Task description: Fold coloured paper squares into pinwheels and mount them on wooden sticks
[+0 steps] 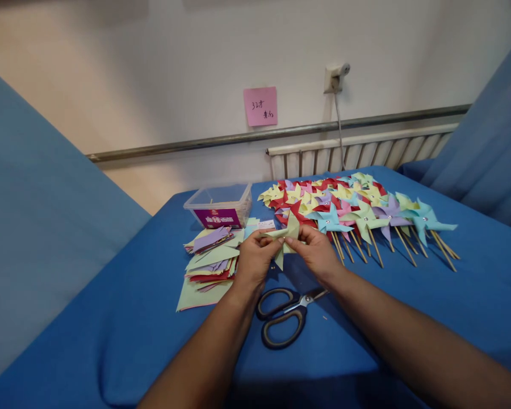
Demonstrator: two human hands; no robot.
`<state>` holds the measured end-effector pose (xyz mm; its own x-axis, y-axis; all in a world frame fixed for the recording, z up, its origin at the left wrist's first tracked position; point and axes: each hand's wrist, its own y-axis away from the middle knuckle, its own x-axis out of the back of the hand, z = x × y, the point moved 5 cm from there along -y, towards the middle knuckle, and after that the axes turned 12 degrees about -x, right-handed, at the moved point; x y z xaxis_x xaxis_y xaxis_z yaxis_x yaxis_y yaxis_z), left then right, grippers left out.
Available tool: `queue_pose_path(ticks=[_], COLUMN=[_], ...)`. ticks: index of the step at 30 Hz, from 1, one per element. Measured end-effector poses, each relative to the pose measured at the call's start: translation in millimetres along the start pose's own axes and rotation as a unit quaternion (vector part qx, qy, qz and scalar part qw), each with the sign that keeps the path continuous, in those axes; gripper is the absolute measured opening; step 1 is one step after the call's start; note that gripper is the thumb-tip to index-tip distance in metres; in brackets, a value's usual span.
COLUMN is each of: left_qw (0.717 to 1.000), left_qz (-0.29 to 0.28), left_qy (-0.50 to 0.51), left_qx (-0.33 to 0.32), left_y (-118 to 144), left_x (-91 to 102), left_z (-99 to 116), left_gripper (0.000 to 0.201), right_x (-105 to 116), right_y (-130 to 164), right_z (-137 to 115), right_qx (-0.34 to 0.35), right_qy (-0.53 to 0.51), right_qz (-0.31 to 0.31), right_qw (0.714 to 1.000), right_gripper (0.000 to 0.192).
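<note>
My left hand (252,258) and my right hand (317,253) both pinch a pale green paper pinwheel (286,236) held just above the blue table (472,295). Its flaps are partly folded toward the middle. Black-handled scissors (283,318) lie shut on the cloth directly below my hands. To the left of my left hand sits a loose pile of cut paper squares (208,261) in green, purple and red.
Several finished pinwheels on wooden sticks (357,210) lie in a heap at the back right. A clear plastic box (220,205) stands at the back left. Behind the table are a radiator (366,152), a wall socket and a pink note (260,105).
</note>
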<state>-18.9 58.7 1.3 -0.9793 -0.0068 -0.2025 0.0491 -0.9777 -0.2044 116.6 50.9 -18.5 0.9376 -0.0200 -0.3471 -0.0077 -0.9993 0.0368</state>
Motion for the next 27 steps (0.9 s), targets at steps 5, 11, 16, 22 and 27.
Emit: queue_pose_path(ticks=[5,11,16,22,27], left_qw=[1.000,1.000,1.000,1.000,1.000], left_qz=[-0.014,-0.001,0.000,-0.001,0.001], left_qy=[-0.015,-0.018,-0.009,0.014,0.012], left_qx=[-0.006,-0.017,-0.019,-0.001,-0.010], left_y=[-2.0,-2.5,-1.6,-0.9,-1.8], left_x=[1.1,1.9,0.0,-1.9,-1.5], left_z=[0.2,-0.3,0.4,-4.9,-4.5], left_gripper=[0.038,0.037,0.038,0.039,0.039], right_x=[-4.0,-2.5,-3.0,0.2,-0.3], right_y=[1.4,0.9,1.7,-0.6,-3.2], right_z=[3.5,1.3,3.7,3.5,5.0], right_qx=[-0.033,-0.009,-0.022,0.005,0.013], right_qy=[-0.038,-0.026,-0.041,-0.022,-0.011], right_qz=[-0.017,0.007,0.007,0.031,0.024], right_qw=[0.999,1.000,0.999,0.999,1.000], right_gripper=[0.036,0.033,0.032,0.028,0.028])
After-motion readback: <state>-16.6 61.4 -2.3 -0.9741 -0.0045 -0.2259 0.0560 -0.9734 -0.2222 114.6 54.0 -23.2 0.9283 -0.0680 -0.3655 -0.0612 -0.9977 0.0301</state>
